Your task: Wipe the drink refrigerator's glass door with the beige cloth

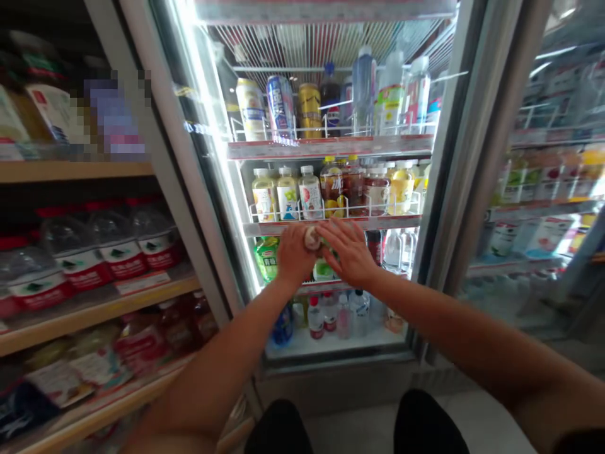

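Both my hands are raised in the middle of the view, in front of a lit drinks cooler. My left hand (295, 253) is closed, its fingers curled round a small round pale-and-brown thing (312, 238) whose kind I cannot make out. Beside it, my right hand (348, 251) has its fingers stretched towards the left hand, the tips at or touching the pale thing. Just below and behind the hands shows a bottle with a green label (324, 270). A green pack (267, 257) stands left of my left hand.
Bottles and cans fill the cooler's shelves, among them a gold can (309, 110) and a white-capped bottle (309, 192). White wire rails front the shelves. At left, wooden shelves (155, 296) carry red-capped water bottles (118, 243). Another glass-fronted cooler (534, 208) stands right.
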Motion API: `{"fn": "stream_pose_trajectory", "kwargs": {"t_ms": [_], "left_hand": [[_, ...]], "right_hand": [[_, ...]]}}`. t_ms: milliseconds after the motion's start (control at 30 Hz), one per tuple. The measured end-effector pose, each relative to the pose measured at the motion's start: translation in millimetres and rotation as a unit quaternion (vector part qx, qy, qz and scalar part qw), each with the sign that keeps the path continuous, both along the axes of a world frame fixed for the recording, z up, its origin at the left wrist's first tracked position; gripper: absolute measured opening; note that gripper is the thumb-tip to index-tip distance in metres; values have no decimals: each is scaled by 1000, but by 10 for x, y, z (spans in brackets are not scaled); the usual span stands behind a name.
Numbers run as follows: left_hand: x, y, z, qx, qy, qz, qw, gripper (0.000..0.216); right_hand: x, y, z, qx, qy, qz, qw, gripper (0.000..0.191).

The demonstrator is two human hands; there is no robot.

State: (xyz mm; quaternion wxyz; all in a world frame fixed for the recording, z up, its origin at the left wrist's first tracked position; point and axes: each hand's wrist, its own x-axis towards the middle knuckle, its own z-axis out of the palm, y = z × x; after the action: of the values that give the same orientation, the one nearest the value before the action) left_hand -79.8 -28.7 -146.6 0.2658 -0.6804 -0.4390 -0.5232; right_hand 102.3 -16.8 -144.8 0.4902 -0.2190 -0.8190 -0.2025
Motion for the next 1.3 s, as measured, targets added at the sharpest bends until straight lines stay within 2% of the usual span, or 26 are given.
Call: {"fn": "stream_pose_trajectory", "kwargs": {"t_ms": [67, 133, 167, 233, 300, 367, 467, 533, 600, 633, 767, 833, 967, 1033, 1100, 1167, 1200, 1267, 1300], "left_hand": [[133, 29, 146, -15, -66, -91, 994, 18], [140, 38, 288, -45, -47, -151, 986, 28], [91, 29, 354, -53, -14, -154, 986, 34], [-100, -14, 480, -37, 53, -108, 992, 44], [-370, -55, 592, 12, 85, -22, 996, 53], [-648, -54, 662, 35, 75, 59, 995, 57], [-958, 36, 640, 19, 71, 110, 991, 62], [-1062, 116, 565, 13, 76, 112, 991, 64], [-1103, 177, 489, 24, 81, 116, 990, 65], [-1108, 196, 460, 32, 83, 120, 989, 65], [-1096, 198, 410, 51, 80, 139, 986, 64], [-1088, 178, 407, 51, 60, 147, 986, 65], [-1074, 146, 399, 50, 52, 157, 985, 64], [-1071, 140, 390, 60, 57, 158, 984, 62], [-1072, 142, 382, 71, 54, 157, 983, 61], [-1074, 145, 377, 77, 50, 153, 984, 60], [-1074, 146, 377, 77, 47, 150, 985, 60], [-1069, 139, 381, 72, 39, 142, 987, 60], [-1064, 133, 385, 69, 34, 137, 988, 59]], "right_hand": [[-150, -94, 17, -25, 24, 75, 997, 56], [-209, -106, 146, -41, 91, 113, 989, 54], [-200, -91, 246, -38, 118, 118, 985, 52], [-125, -36, 475, -3, 147, 108, 983, 45], [-13, 39, 665, 56, 148, 81, 984, 39], [82, 134, 739, 101, 128, 39, 986, 38], [136, 298, 614, 98, 29, -6, 995, 41], [122, 395, 503, 93, -79, 4, 993, 44], [82, 469, 509, 106, -155, 27, 982, 46], [52, 497, 572, 115, -159, 31, 980, 45], [-160, 576, 962, 120, 15, -4, 993, 43], [-316, 599, 1013, 112, 60, 9, 992, 44], [-659, 523, 826, 104, -62, 109, 987, 39], [-822, 422, 854, 88, -82, 140, 983, 36], [-959, 322, 1059, 48, -1, 144, 988, 35], [-1036, 272, 1348, -1, 105, 145, 984, 39], [-1044, 274, 1472, -7, 122, 146, 982, 42], [-992, 324, 1583, 8, 136, 126, 983, 46], [-938, 362, 1551, 26, 117, 107, 987, 45]]}}
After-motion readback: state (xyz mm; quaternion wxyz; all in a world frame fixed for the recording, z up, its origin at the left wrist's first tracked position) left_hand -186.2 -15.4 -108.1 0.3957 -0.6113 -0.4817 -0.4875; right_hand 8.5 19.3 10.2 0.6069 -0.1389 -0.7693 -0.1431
